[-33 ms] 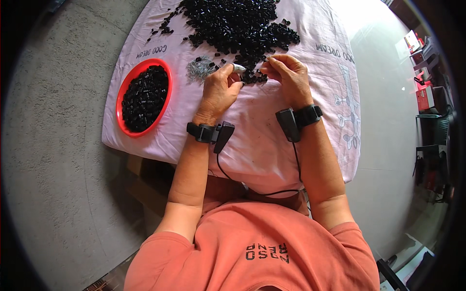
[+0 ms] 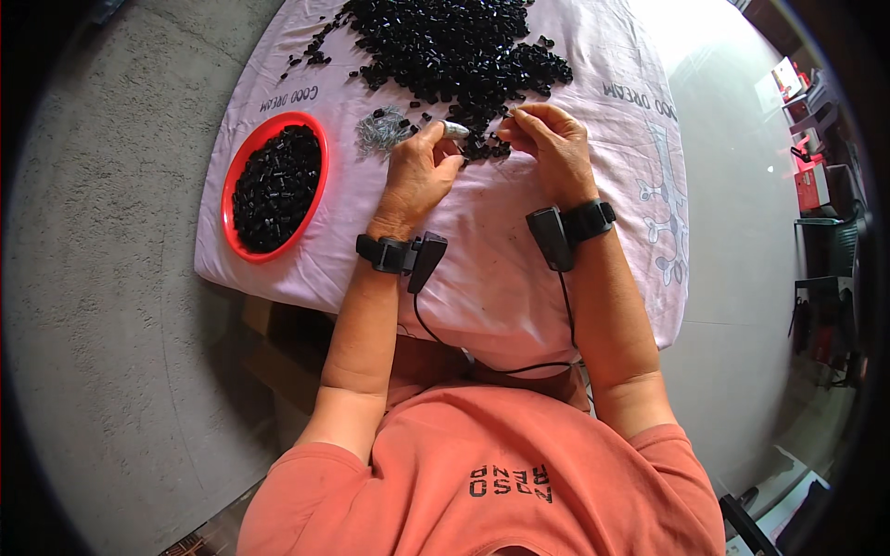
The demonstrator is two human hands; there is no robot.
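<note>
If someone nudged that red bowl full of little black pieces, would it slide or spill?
The red bowl would probably drag rather than glide, since it sits on soft pink cloth. It looks shallow and heaped with black pieces, so a hard shove might scatter some. It seems too low to tip.

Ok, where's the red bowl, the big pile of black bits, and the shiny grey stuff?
red bowl (image 2: 243, 167), head view, on its left rim.
pile of black pieces (image 2: 454, 42), head view, middle of the heap.
grey metal bits (image 2: 380, 130), head view, centre of the clump.

We see our left hand (image 2: 419, 176) pinching a small grey piece (image 2: 455, 129) beside our right hand (image 2: 553, 144), over a pink cloth (image 2: 491, 269) strewn with black pieces (image 2: 454, 46); a red bowl (image 2: 243, 176) holds more.
</note>
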